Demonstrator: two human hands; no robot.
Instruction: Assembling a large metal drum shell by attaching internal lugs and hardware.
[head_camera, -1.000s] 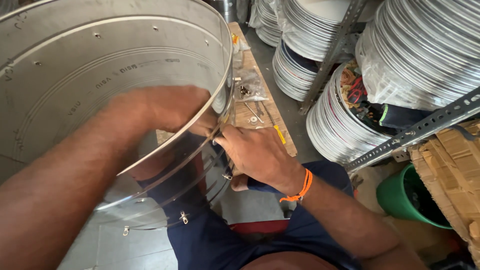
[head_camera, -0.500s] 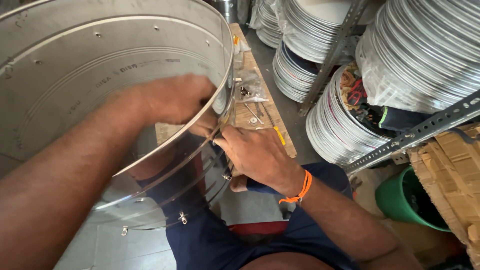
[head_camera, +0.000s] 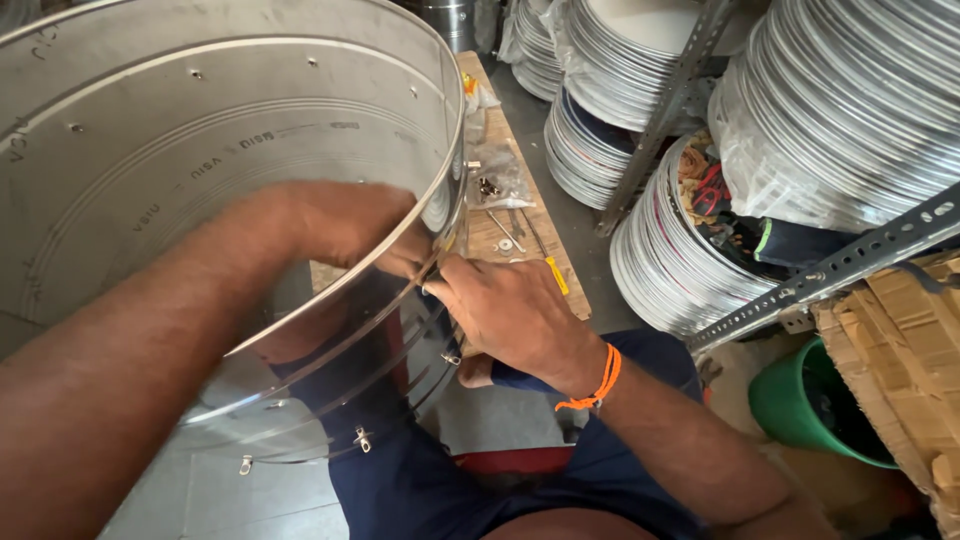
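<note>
A large shiny sheet-metal drum shell (head_camera: 200, 150) fills the frame from 9 to 12 o'clock. Left hand (head_camera: 340, 225) presses inside its rim; right hand (head_camera: 510, 315) pinches the rim (head_camera: 445, 250) at centre. Thin, springy, sharp-edged: best held by the rolled rim.

The big drum (head_camera: 200, 180) is thin metal, smooth and shiny like a mirror. The round lids (head_camera: 860, 110) stacked nearby are shiny metal too. The board (head_camera: 510, 240) is rough, pale wood. The bucket (head_camera: 800, 410) is green plastic. The wrist band (head_camera: 600, 375) is orange thread.
</note>
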